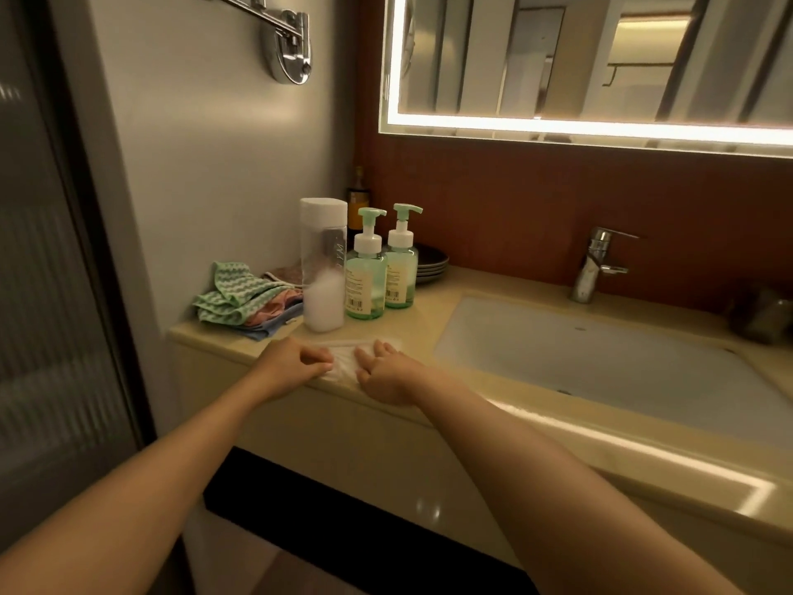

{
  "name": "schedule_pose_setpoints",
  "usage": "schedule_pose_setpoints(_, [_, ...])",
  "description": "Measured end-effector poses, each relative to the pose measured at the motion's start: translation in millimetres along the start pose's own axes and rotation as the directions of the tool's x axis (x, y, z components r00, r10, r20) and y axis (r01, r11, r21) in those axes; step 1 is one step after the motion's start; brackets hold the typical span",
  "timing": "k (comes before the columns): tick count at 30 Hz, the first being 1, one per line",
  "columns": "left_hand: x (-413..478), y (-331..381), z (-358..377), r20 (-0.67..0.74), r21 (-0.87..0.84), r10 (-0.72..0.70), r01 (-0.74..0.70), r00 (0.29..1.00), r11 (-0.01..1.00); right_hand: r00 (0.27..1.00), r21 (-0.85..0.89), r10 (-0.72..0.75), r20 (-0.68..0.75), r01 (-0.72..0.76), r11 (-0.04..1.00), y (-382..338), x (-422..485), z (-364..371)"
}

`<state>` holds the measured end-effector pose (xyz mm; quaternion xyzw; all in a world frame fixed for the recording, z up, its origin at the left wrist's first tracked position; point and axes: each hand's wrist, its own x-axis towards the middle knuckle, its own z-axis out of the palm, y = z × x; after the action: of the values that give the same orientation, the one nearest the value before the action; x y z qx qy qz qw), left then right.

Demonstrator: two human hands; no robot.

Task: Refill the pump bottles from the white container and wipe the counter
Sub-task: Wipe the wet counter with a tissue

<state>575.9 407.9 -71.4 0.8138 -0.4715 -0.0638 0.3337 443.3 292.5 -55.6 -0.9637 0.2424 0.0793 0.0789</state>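
Note:
Two green pump bottles [366, 277] [401, 261] stand upright side by side on the beige counter [433, 307], pumps on. Left of them stands the tall container [324, 268] with a white cap, white liquid filling its lower part. At the counter's front edge lies a white wipe [343, 365]. My left hand [296, 365] pinches the wipe's left side with curled fingers. My right hand [384, 371] rests flat on its right side, fingers spread.
A pile of folded cloths [240, 300], green zigzag on top, lies at the counter's left end. Dark plates [431, 261] are stacked behind the bottles, with a dark bottle [357, 199] in the corner. The white sink [600, 358] and chrome tap [594, 264] are to the right.

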Motion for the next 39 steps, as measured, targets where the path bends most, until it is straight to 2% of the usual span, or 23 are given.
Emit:
schedule_pose_setpoints(9, [-14,69,36,0.25,-0.016,0.112,-0.111,0.962,0.994,0.996,0.039,0.082,-0.034,-0.081,0.996,61,-78,8])
schedule_pose_setpoints(18, [-22,187,131,0.344,-0.063,0.342,-0.342,0.875,0.937,0.952,0.081,0.297,-0.076,-0.291,0.953,173,-190,17])
schedule_pose_setpoints(25, [-38,294,212,0.425,-0.16,0.506,-0.488,0.75,0.858,0.864,0.132,0.492,-0.11,-0.478,0.868,258,-288,29])
schedule_pose_setpoints(33, [-60,409,297,0.487,-0.27,0.637,-0.591,0.597,0.76,0.715,0.178,0.692,-0.1,-0.671,0.72,348,-393,41])
schedule_pose_setpoints(39, [-56,456,330,0.517,-0.269,0.68,-0.655,0.52,0.706,0.654,0.212,0.749,-0.11,-0.721,0.66,376,-428,47])
